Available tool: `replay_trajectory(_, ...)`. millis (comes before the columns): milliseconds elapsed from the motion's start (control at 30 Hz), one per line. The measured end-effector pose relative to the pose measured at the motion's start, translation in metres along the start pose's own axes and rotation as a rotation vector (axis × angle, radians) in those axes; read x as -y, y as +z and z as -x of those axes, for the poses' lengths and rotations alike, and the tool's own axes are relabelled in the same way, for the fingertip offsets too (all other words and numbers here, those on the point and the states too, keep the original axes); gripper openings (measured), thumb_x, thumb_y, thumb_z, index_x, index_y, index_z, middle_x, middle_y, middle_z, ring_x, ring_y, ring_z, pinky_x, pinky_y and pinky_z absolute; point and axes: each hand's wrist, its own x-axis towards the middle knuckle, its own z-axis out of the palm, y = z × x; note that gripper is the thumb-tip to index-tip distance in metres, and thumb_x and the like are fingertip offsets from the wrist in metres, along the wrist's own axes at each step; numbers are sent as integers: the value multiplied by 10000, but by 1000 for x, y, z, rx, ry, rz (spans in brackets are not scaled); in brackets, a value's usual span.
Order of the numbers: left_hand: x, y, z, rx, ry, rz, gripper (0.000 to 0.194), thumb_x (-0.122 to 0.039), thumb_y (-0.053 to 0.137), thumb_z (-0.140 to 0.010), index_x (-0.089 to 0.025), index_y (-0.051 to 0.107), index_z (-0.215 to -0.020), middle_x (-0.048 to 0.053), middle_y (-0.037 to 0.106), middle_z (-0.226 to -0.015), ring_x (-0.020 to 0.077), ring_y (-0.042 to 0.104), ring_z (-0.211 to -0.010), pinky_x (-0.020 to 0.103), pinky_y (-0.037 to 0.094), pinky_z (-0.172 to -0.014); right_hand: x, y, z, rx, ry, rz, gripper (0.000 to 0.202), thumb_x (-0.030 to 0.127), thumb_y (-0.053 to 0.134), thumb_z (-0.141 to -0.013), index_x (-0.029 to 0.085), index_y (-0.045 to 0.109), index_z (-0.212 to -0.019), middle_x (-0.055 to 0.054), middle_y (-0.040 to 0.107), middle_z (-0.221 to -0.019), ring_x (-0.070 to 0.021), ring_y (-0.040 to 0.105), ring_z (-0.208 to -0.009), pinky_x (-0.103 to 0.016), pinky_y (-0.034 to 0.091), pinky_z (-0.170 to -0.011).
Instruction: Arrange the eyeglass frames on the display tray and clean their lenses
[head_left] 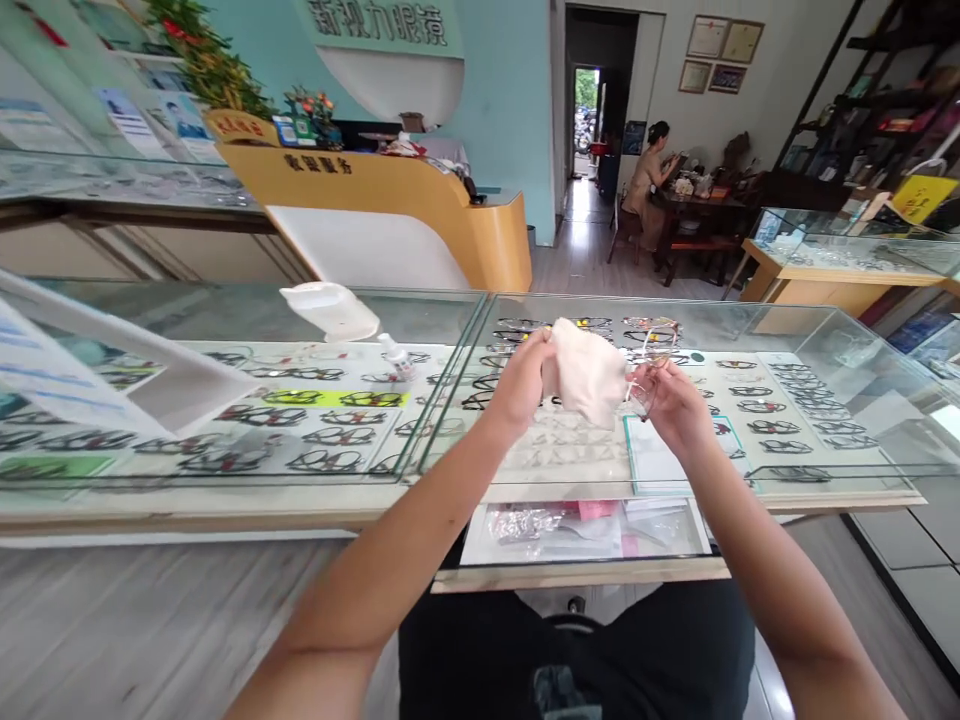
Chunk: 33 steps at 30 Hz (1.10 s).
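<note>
My left hand is closed on a pale, cream-coloured cloth, raised above the glass display counter. The cloth hangs spread between both hands and hides my left fingertips. Just to its right, my right hand pinches a thin-framed pair of glasses with a small white piece on it. The near edge of the cloth meets these glasses; how far it wraps them cannot be made out. A small white spray bottle stands on the glass to the left, beside a pale crumpled cloth or pouch.
Rows of glasses lie inside the glass counter. Below my hands, an open drawer holds plastic packets. A teal-edged tray lies near my right wrist. White folded board stands left. A person sits at a far table.
</note>
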Motion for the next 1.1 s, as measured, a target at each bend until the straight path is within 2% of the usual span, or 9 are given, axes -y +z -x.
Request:
replay_trajectory(100,29,21,15,120,-71,243,392,-540,713,-772,-256,464,-877,-24,509,-775,172,548,-705,282,463,-656,4,-2,-2,-33,-40,-20,403,495,946,-700,270,622,-783,-14,747,-925,-199,699,-950,-321,577,-845)
replay_trajectory(300,56,22,32,127,-90,250,497,-574,808,-788,-251,433,-831,-46,425,-743,126,363,-606,250,340,-549,1,4,2,-29,-34,-36,390,519,943,-722,267,655,-796,-12,775,-990,-180,675,-952,-280,542,-787)
replay_trajectory(400,57,24,38,153,-57,220,494,-588,810,-817,-248,452,-822,-49,408,-728,127,338,-601,254,314,-536,-5,9,6,-58,-32,18,373,539,931,-735,263,688,-794,-25,793,-1034,-198,682,-1020,-296,543,-837)
replay_trajectory(500,54,28,45,189,21,182,492,-611,798,-863,-244,474,-813,-49,408,-717,128,339,-601,259,318,-542,-9,12,8,-120,-49,63,380,543,936,-719,263,682,-757,-27,803,-1093,-228,679,-1161,-333,542,-971)
replay_trajectory(600,52,31,50,188,69,170,521,-675,787,-880,-244,498,-829,-53,427,-710,122,351,-593,258,337,-552,-10,13,8,-121,-40,68,400,557,955,-697,265,683,-726,-20,812,-1094,-247,664,-1255,-371,507,-1095)
replay_trajectory(767,53,35,55,105,133,151,521,-720,758,-901,-246,543,-897,-32,527,-761,127,453,-633,252,394,-583,-14,16,10,-139,-16,81,377,576,949,-710,272,734,-766,-23,829,-1052,-251,679,-1222,-406,494,-1137)
replay_trajectory(933,54,36,62,98,316,7,357,-574,657,-1032,-242,572,-931,-5,624,-798,128,535,-624,263,451,-593,-17,18,12,-168,-9,69,352,549,937,-719,270,739,-802,-27,832,-1039,-244,697,-1151,-401,498,-1124)
replay_trajectory(1033,54,36,67,149,477,-128,185,-394,615,-1072,-235,612,-978,101,782,-1126,184,733,-875,303,565,-739,-16,18,14,-156,-9,58,364,561,934,-729,267,733,-807,-18,821,-1006,-231,702,-1086,-393,508,-1102)
replay_trajectory(1100,52,36,68,187,559,-178,108,-314,607,-1064,-231,638,-1001,152,769,-1332,252,761,-1157,368,608,-913,-15,19,15,-157,-13,61,374,567,935,-727,267,726,-804,-18,812,-1013,-225,697,-1072,-389,510,-1092)
